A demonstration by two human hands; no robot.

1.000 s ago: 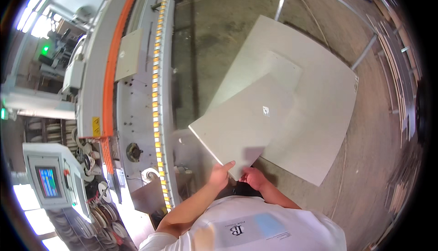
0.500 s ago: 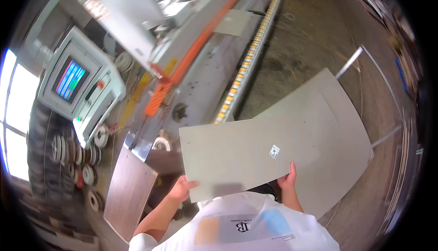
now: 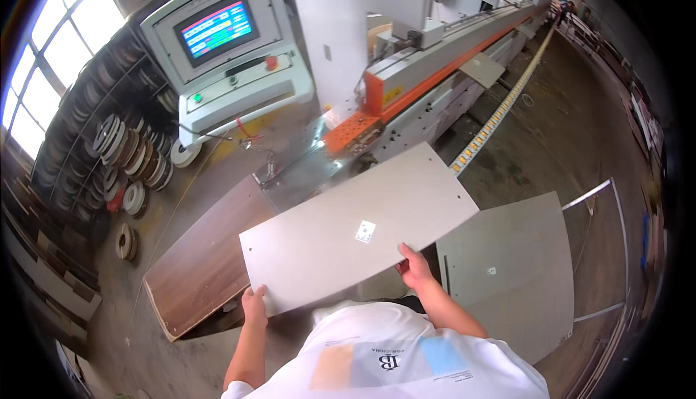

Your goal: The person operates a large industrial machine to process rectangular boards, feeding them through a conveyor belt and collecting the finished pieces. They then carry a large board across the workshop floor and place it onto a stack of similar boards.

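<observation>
Between my hands I hold a long, pale grey panel [image 3: 326,247], tilted so its right end points up toward the machine. A small white label [image 3: 365,231] sits near its middle, and small dark holes show by its corners. My left hand [image 3: 254,305] grips the panel's near left corner. Further right, my right hand [image 3: 413,267] is closed on the near long edge, thumb on top. Just beyond the panel's far edge lies the machine's metal infeed with an orange perforated guard [image 3: 352,130].
A brown wood-grain board [image 3: 206,254] lies at left, beside the infeed. Another grey panel [image 3: 507,283] with a label lies at right. A control console [image 3: 239,58] with a lit screen stands at far left, near several edging rolls [image 3: 134,199]. A roller rail [image 3: 500,120] runs alongside the machine.
The panel has swung left, toward the infeed, and its right end has risen clear of the grey panel at right. My view has turned left. Both hands keep their hold.
</observation>
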